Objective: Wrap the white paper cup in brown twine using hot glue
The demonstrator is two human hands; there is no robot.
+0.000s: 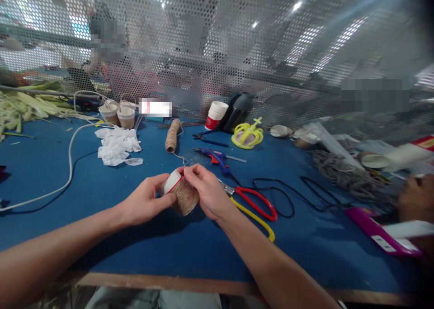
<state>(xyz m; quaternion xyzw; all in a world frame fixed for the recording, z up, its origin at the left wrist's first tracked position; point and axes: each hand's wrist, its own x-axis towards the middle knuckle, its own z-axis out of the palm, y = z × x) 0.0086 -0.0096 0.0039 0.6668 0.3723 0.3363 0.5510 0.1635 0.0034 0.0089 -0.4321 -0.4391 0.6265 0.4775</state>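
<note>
Between my two hands a paper cup (186, 199) lies tilted above the blue table. Brown twine wraps much of its side, while a white part with a red line stays bare at the left. My left hand (149, 198) grips the white end, thumb along the cup's near side. With its fingers closed at the twine-covered side, my right hand (207, 189) holds the cup too. A strand runs from there back to the twine spool (173, 136). Just right of my right hand lie scissors (254, 202) with red and yellow handles.
Behind the cup lie a blue glue gun (217, 159), pliers (212, 140) and a yellow crown-shaped piece (247, 135). Stacked paper cups (216, 114), twine-wrapped cups (126, 117) and white gloves (118, 145) stand or lie farther back. At right are a purple power strip (379, 232) and another person's hand (415, 196).
</note>
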